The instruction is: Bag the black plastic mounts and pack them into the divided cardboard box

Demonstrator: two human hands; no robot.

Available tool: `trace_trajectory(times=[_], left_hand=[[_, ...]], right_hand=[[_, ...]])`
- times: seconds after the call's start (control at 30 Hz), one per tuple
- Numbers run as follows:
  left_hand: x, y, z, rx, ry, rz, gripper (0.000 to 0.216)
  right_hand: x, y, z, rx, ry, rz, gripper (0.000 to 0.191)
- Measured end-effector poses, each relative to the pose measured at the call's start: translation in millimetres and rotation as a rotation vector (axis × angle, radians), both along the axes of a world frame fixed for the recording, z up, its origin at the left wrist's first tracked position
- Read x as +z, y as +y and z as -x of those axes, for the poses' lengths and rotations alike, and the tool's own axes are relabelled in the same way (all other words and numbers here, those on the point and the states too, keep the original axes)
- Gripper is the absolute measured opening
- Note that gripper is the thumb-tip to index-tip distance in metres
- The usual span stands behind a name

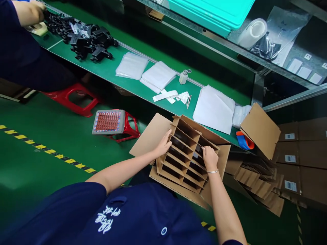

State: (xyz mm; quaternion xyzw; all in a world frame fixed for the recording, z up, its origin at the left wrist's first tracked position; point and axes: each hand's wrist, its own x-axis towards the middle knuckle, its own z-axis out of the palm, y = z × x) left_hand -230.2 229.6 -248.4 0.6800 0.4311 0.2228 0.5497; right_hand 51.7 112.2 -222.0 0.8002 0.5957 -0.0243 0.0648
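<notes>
An open cardboard box [216,183] with its flaps spread out is in front of me. A cardboard divider [187,162] splits its inside into two columns of narrow compartments. At the divider's left edge, my left hand [163,145] grips the cardboard between thumb and fingers. My right hand [210,158] is closed, its fingertips pinching a divider strip on the right side. Dark shapes and small pale patches show down in some compartments, too shadowed to name.
Beyond the box runs a green workbench [107,68] with stacks of white sheets [214,107], a small bottle [183,77], tweezers [189,101] and black plastic parts [99,37]. A co-worker's hand [29,13] is at upper left. A padded stool [109,121] stands left; flattened cardboard [255,183] leans right.
</notes>
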Motion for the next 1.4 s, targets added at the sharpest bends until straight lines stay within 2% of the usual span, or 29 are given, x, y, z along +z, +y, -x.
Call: trace_trajectory(times=[0.07,0.17,0.37,0.5,0.63,0.73,0.9,1.07,1.23,1.4], left_hand=[[-0.8,-1,0,-0.013,-0.007,-0.012,0.072],[-10.6,-1,-4,-0.061,0.0,-0.002,0.071],[-42.9,6,-1,-0.117,0.08,0.084,0.07],[-52.9,3,3,-0.109,0.111,0.096,0.07],[-52.1,0,5,-0.093,0.135,0.089,0.069],[-49.7,2,5,-0.087,0.139,0.073,0.068],[-46.9,3,12,-0.104,0.144,0.047,0.067],[-50.8,1,16,-0.138,0.164,0.044,0.067],[-55.2,-2,6,-0.128,0.172,0.039,0.068],[-47.6,-9,8,-0.123,0.184,0.046,0.066]], right_hand=[[7.9,-7,-1,0.01,-0.015,-0.015,0.046],[10.8,-10,-5,0.007,-0.035,-0.022,0.047],[-5.3,3,-7,0.012,-0.035,-0.005,0.045],[-7.1,-1,-7,0.016,-0.004,-0.013,0.044],[5.3,-1,-5,0.053,0.052,-0.061,0.041],[13.2,19,-3,0.054,0.082,-0.092,0.045],[5.5,56,-6,0.051,0.132,0.058,0.034],[-5.2,62,-19,0.013,0.123,0.183,0.03],[0.7,67,-25,0.011,0.097,0.275,0.028],[8.7,70,-24,0.037,0.081,0.328,0.025]])
